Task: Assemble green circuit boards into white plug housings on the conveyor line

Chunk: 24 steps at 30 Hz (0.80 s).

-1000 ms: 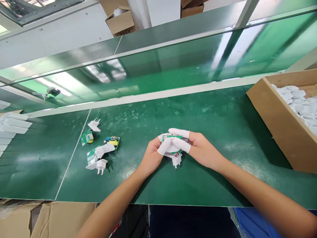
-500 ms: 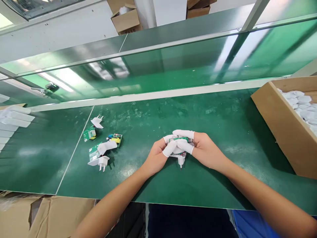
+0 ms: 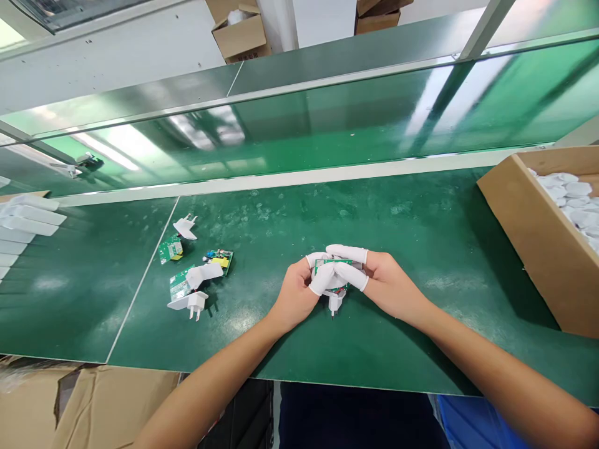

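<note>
Between my two hands is a green circuit board (image 3: 320,264), held from both sides just above the bench. A white plug piece (image 3: 335,302) with its prongs toward me hangs below the board. My left hand (image 3: 299,292) grips the left end, thumb on top. From the right, my right hand (image 3: 381,280) closes on the other end, its thumb meeting the left thumb over the board. White finger cots cover the thumbs and forefingers and hide much of the board. Whitish material shows beside it, but I cannot make out its shape.
To the left lie several plug pieces (image 3: 197,302) with circuit boards (image 3: 170,249) on the green bench (image 3: 262,231). White casings (image 3: 35,218) stand in rows at the far left. A cardboard box (image 3: 524,243) of white parts (image 3: 578,199) stands at the right.
The plug piece below the board has swung slightly left, and the board has shifted a little left between my fingers. Both hands keep their grip in nearly the same place.
</note>
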### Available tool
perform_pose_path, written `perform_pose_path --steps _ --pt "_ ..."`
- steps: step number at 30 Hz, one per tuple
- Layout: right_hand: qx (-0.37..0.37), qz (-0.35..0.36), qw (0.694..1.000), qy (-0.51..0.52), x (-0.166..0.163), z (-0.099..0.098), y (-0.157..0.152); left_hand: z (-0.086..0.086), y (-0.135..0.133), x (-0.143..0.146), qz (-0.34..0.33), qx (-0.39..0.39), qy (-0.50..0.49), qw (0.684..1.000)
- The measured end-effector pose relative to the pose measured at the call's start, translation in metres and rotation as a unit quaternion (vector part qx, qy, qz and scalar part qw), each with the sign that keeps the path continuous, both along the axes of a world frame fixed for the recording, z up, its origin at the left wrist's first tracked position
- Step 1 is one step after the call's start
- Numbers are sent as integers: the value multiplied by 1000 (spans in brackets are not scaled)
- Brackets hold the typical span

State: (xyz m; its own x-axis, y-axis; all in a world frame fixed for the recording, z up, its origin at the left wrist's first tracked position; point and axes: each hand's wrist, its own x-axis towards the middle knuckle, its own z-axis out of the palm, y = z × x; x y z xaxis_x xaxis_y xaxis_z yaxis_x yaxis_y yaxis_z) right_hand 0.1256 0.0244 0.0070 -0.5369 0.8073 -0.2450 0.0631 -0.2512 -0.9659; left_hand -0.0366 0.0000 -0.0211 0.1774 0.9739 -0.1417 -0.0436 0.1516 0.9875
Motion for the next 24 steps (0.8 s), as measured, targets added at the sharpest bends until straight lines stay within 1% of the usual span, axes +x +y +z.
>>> perform_pose_path --steps 5,11,13,15,17,19,22,24 --pt "44 28 998 -27 1 -3 0 4 1 1 -12 -32 -47 998" --pt "171 28 983 -59 7 2 -1 8 -2 0 -42 37 -38 998" --pt "185 45 979 -67 9 3 0 8 -3 0 -54 48 -42 997" --pt "180 52 980 -68 9 3 0 8 -3 -1 -63 49 -53 995" --pt "174 44 982 -65 8 1 0 8 -3 -1 -62 51 -55 995" --pt "185 25 979 -79 6 -1 -2 6 -3 -3 -62 64 -34 995" --pt "250 -9 961 -121 4 -4 -6 4 -5 -6 -72 95 20 993" --pt "289 -15 948 -130 4 -5 -7 4 -5 -7 -81 107 33 990"
